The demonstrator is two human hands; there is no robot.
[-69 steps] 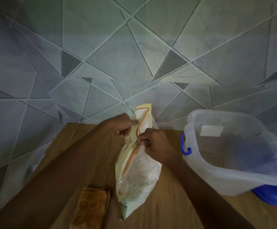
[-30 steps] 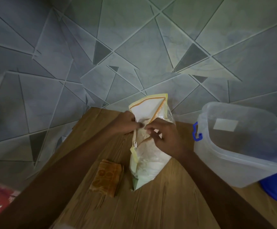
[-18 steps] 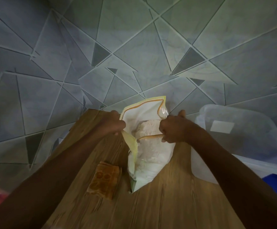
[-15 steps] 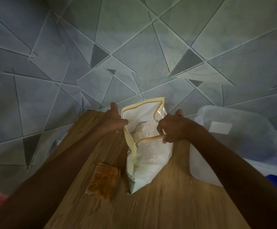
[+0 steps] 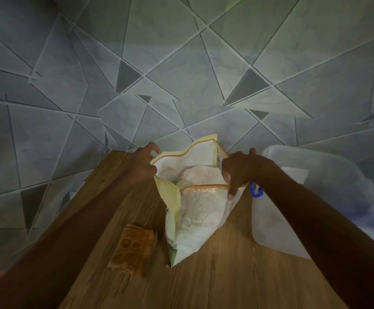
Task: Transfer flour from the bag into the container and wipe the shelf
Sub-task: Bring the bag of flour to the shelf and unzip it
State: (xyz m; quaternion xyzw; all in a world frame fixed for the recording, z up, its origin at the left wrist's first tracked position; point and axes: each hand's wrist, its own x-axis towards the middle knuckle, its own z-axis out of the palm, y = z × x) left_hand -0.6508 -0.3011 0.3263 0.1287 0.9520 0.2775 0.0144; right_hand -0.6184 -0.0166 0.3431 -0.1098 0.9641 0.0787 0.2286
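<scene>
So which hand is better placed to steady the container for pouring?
Probably right: the right hand grips the bag rim beside the container's blue handle; the left hand holds its far edge.

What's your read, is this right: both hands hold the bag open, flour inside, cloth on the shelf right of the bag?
One slip: the cloth lies on the shelf left of the bag, as the head view shows. The container is what stands on the right. The rest holds: left hand and right hand hold the bag open, flour inside.
</scene>
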